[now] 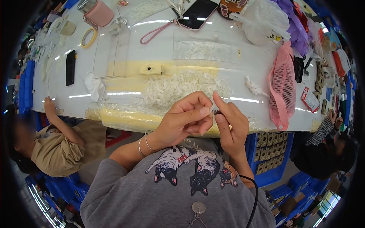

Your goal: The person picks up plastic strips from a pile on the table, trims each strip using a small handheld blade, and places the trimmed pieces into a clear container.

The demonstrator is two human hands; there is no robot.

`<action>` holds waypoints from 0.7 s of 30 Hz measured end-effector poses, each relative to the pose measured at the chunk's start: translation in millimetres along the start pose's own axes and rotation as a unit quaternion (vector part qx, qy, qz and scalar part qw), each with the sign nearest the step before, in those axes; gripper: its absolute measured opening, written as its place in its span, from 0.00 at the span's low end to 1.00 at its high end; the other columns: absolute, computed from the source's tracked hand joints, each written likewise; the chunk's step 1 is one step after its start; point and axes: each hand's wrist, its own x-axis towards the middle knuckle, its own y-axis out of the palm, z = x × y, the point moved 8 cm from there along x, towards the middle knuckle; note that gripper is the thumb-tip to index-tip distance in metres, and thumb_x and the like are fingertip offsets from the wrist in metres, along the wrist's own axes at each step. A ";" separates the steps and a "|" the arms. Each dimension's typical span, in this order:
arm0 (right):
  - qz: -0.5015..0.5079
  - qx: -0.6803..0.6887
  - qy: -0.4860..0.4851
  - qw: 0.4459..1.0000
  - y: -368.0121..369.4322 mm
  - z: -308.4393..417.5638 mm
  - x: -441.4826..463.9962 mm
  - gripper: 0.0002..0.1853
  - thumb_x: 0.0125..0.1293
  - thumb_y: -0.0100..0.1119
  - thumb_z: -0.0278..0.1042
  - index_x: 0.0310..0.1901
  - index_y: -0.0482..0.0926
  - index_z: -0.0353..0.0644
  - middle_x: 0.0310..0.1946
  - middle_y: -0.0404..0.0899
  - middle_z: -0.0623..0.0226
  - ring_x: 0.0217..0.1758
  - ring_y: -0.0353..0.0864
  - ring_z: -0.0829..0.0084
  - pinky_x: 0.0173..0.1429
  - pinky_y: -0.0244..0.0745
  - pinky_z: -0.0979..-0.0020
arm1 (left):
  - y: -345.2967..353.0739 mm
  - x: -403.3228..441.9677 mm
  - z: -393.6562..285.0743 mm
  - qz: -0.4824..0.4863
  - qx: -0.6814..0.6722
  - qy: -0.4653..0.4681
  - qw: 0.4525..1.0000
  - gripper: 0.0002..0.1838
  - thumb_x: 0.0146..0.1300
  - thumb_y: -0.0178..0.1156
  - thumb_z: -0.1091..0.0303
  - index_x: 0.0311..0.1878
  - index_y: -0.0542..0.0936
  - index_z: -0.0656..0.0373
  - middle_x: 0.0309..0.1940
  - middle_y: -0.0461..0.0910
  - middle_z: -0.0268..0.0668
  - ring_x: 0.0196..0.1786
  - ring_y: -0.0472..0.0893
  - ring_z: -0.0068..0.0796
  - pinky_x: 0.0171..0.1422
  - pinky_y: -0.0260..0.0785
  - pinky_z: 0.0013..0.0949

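Observation:
In the head view, my left hand is closed, its thumb and forefinger pinching a small white plastic piece. Facing it, my right hand has its forefinger stretched up and its thumb bent inward. A small dark object shows between that thumb and finger; its kind is too small to make out. Both hands are close together above the table's front edge. Just beyond them lies a loose pile of small white translucent pieces. A clear tray behind the pile holds more such pieces.
Left of the pile are a small block with a hole, a clear box, a black phone and a tape roll. A pink mesh bag lies right. People sit at both sides, one with a hand on the table.

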 end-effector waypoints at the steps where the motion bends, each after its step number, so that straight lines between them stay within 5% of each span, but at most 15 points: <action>1: 0.008 0.008 0.010 1.000 1.2 -1.4 -0.4 0.24 0.67 0.62 0.23 0.66 0.79 0.36 0.24 0.73 0.65 0.23 0.68 0.72 0.28 0.63 0.72 | 0.1 0.0 0.3 0.000 -0.001 -0.001 1.000 0.08 0.80 0.52 0.62 0.47 0.72 0.57 0.25 0.75 0.35 0.23 0.61 0.12 0.26 0.49 0.19; 14: 0.021 0.003 -0.018 1.000 3.2 6.2 2.0 0.25 0.68 0.62 0.24 0.67 0.77 0.35 0.22 0.70 0.64 0.21 0.68 0.70 0.27 0.63 0.69 | -1.4 -1.6 2.9 -0.020 0.007 -0.011 1.000 0.09 0.80 0.51 0.62 0.46 0.71 0.57 0.24 0.74 0.34 0.23 0.61 0.12 0.26 0.48 0.18; 17: 0.034 -0.034 -0.017 0.999 2.4 7.9 2.3 0.25 0.68 0.61 0.24 0.67 0.77 0.35 0.22 0.70 0.64 0.21 0.68 0.70 0.27 0.64 0.69 | -1.8 -3.3 2.3 -0.005 0.001 -0.027 1.000 0.06 0.78 0.51 0.66 0.46 0.70 0.58 0.30 0.71 0.31 0.26 0.71 0.18 0.27 0.49 0.21; 21: 0.036 -0.015 -0.012 0.999 3.9 7.4 3.9 0.25 0.68 0.61 0.24 0.67 0.78 0.36 0.22 0.70 0.64 0.21 0.69 0.69 0.27 0.64 0.69 | -1.8 -3.5 3.7 -0.004 -0.009 -0.027 1.000 0.07 0.79 0.50 0.65 0.46 0.70 0.57 0.28 0.72 0.32 0.25 0.67 0.16 0.27 0.49 0.20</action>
